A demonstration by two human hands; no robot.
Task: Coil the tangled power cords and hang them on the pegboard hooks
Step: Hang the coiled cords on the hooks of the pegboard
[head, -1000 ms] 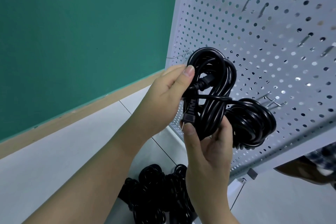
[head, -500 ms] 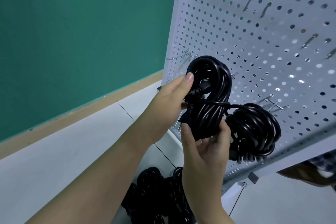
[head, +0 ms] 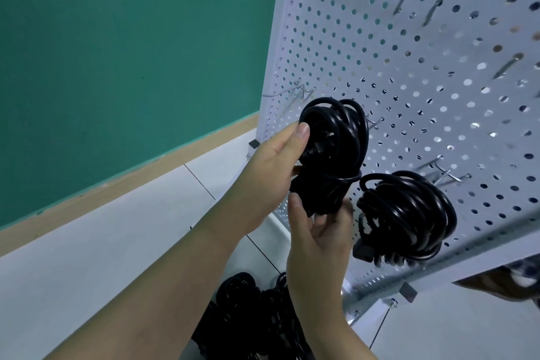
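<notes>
A coiled black power cord (head: pixel 336 152) is held up in front of the white pegboard (head: pixel 409 73). My left hand (head: pixel 271 166) grips its upper left side, thumb on the loops. My right hand (head: pixel 315 231) holds the bottom of the bundle from below. The top of the coil sits close to a metal hook (head: pixel 374 123), and I cannot tell whether it is over the hook. A second coiled black cord (head: pixel 409 213) hangs on the board from another hook (head: pixel 450 174) to the right.
A pile of black cords (head: pixel 251 316) lies on the pale floor below my arms. More bare hooks, such as one hook (head: pixel 301 90) at the board's left edge, stick out. A green wall (head: pixel 131 52) stands to the left. The board's foot (head: pixel 406 292) rests on the floor.
Both hands have carried the coil a little down and right relative to the board, nearer the hook beside the hanging cord. The camera view has shifted slightly.
</notes>
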